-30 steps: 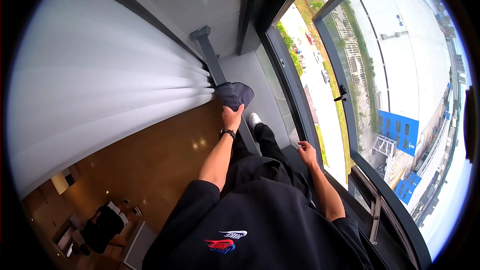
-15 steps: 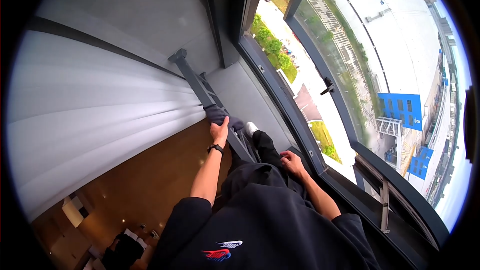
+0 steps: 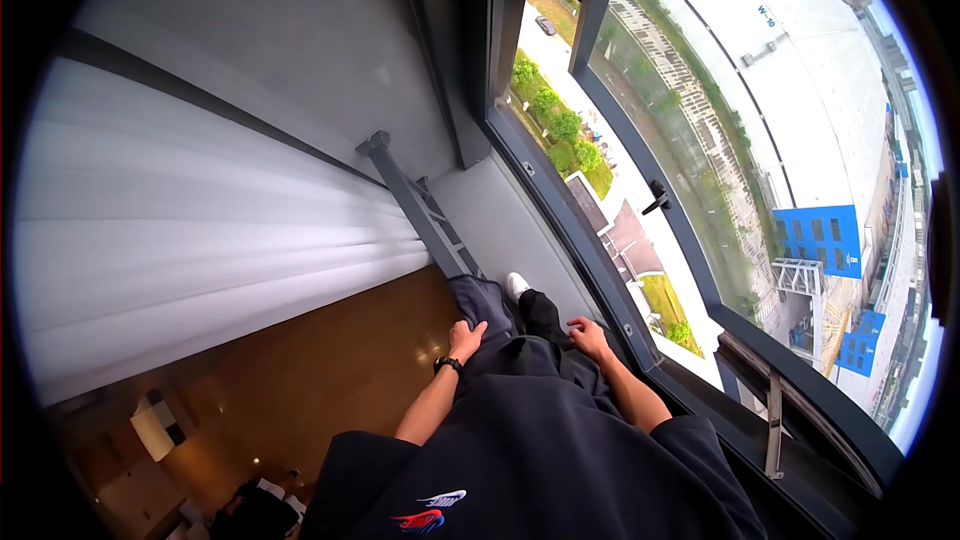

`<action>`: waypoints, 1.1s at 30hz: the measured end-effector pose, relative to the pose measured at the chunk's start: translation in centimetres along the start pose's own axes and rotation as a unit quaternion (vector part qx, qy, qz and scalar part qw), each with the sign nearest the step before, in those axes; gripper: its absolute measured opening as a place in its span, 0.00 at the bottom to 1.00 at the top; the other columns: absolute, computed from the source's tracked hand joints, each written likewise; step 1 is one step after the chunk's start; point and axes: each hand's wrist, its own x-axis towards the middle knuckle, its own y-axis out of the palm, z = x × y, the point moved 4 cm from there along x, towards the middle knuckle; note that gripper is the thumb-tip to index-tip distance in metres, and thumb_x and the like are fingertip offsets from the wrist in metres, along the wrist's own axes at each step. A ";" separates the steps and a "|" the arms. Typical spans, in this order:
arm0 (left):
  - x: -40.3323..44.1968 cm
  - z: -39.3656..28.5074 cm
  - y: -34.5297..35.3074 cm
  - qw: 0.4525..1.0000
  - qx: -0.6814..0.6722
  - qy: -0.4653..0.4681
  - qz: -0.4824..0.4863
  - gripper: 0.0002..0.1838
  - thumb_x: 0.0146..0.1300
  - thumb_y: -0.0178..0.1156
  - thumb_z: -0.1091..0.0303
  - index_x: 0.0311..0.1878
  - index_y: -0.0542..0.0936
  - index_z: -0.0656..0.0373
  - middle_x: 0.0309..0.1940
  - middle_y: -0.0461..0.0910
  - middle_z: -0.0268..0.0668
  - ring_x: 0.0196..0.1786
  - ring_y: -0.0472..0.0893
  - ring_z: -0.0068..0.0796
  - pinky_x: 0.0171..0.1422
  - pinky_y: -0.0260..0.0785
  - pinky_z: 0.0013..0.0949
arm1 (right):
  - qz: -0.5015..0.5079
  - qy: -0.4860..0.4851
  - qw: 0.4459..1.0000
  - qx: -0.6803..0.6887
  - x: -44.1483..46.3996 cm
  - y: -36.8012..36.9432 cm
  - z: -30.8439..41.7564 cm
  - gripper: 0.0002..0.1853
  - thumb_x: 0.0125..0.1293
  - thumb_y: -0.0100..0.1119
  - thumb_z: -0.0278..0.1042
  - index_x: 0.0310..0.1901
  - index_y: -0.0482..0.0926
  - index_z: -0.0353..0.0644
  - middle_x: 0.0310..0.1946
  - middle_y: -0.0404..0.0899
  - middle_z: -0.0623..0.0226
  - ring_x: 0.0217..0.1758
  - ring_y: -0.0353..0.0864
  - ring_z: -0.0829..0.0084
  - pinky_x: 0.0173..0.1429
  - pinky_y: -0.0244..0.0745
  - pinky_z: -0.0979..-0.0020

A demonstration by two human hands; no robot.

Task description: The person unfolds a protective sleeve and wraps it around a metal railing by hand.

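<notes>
Head: left hand [image 3: 465,342] holds cloth [image 3: 480,300]; rail [image 3: 422,215] edge open ahead.

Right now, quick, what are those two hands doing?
Left hand: closed on the dark cloth.
Right hand: fingers loosely curled, no object visible; its palm is hidden, so whether it holds anything cannot be told.

Left fingers [image 3: 480,329] on a dark cloth [image 3: 482,301] along a grey rail [image 3: 417,202], right fingers [image 3: 579,324] near the window frame [image 3: 575,243].
</notes>
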 end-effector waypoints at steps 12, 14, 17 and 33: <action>-7.3 -18.4 -7.9 0.950 -0.056 0.306 0.034 0.18 0.57 0.66 0.58 0.34 0.79 0.68 0.32 0.82 0.54 0.39 0.82 0.55 0.44 0.74 0.48 | 0.182 -0.096 0.936 0.285 -0.9 2.4 16.1 0.18 0.75 0.46 0.42 0.57 0.77 0.41 0.41 0.82 0.68 0.38 0.79 0.80 0.35 0.71 0.80; -7.7 -20.1 -6.9 0.930 0.003 0.366 0.038 0.17 0.55 0.65 0.60 0.33 0.79 0.68 0.33 0.81 0.53 0.39 0.81 0.54 0.46 0.74 0.48 | 0.218 -0.093 0.882 0.408 -1.0 3.4 16.7 0.20 0.76 0.42 0.46 0.53 0.78 0.40 0.44 0.81 0.69 0.45 0.78 0.78 0.48 0.73 0.75; -8.2 -22.1 -7.0 0.901 0.040 0.430 0.045 0.16 0.53 0.66 0.61 0.33 0.80 0.67 0.32 0.81 0.52 0.37 0.81 0.55 0.45 0.74 0.48 | 0.232 -0.056 0.811 0.535 -2.1 2.7 16.6 0.24 0.76 0.41 0.50 0.57 0.75 0.37 0.51 0.79 0.64 0.53 0.78 0.72 0.60 0.71 0.69; -7.8 -20.0 -3.7 0.909 -0.086 0.276 0.300 0.22 0.67 0.61 0.56 0.57 0.76 0.60 0.37 0.82 0.36 0.39 0.80 0.27 0.48 0.73 0.32 | -0.170 -0.137 0.709 0.671 -7.0 -12.4 17.0 0.20 0.72 0.56 0.38 0.60 0.72 0.35 0.54 0.78 0.59 0.53 0.80 0.68 0.59 0.76 0.66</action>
